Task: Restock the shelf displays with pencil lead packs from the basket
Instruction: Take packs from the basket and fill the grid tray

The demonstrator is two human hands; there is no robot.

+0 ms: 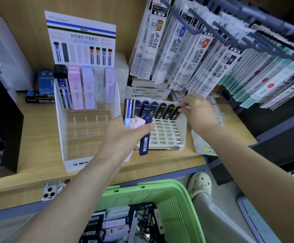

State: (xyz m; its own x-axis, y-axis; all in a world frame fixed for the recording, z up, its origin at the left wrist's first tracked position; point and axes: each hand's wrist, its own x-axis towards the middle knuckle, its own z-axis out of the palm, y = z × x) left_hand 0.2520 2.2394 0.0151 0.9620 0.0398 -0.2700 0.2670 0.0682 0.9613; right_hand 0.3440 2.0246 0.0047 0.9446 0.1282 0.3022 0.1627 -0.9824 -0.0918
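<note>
- The wooden shelf (37, 130) carries the white grid tray (167, 135); refill packets (195, 58) hang above and to the right of the tray.
- A row of dark lead packs (160, 110) stands upright at the back of the tray.
- Left of the tray, the clear tiered display (83, 130) holds pastel packs (88, 88) in its rear row.
- Below the tray, the green basket (183, 199) holds loose lead packs (118, 225).
- My left hand (123, 137), at the tray's left edge, grips a fan of navy and pink packs (142, 130).
- My right hand (198, 111), at the tray's right rear corner, pinches the row's end pack (176, 114).

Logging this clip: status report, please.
Left hand holds fanned lead packs. Right hand pinches dark pack at back row of slotted tray. Nothing blocking the tray.
</note>
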